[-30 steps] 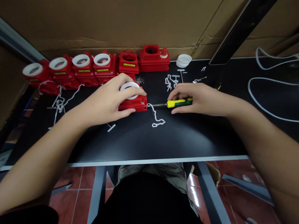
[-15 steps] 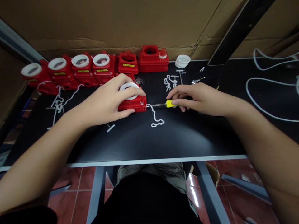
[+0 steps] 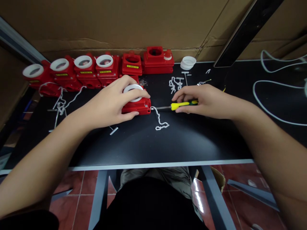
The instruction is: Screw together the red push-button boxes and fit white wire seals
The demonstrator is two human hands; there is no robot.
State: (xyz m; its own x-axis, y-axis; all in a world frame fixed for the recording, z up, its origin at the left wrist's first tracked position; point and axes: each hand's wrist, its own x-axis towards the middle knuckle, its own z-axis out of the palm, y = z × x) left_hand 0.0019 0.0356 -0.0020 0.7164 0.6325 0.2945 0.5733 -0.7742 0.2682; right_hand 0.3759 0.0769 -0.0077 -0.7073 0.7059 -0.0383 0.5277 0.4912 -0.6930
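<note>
Under my left hand (image 3: 120,100) lies a red housing (image 3: 141,107) with a white ring (image 3: 133,92) on its top; my fingers and thumb are wrapped over it. My right hand (image 3: 201,100) has its fingers and thumb around a screwdriver (image 3: 181,104) with a yellow and green handle. The screwdriver's shaft points left, and its tip meets the right side of the housing, where a thin white chain (image 3: 159,119) is attached. That chain trails onto the black tabletop (image 3: 153,143). Whatever sits right at the tip is too small to make out.
Several red housings (image 3: 86,75) line the back left, some with white rings. Another red housing (image 3: 158,62) and loose white rings (image 3: 188,63) stand at the back. Chains and T-shaped metal pieces (image 3: 57,111) lie at the left. A white cable (image 3: 266,111) curves at the right.
My right hand's fingers have shifted on the screwdriver and opened somewhat, so more of the handle shows. The left hand and the housing have stayed almost in place.
</note>
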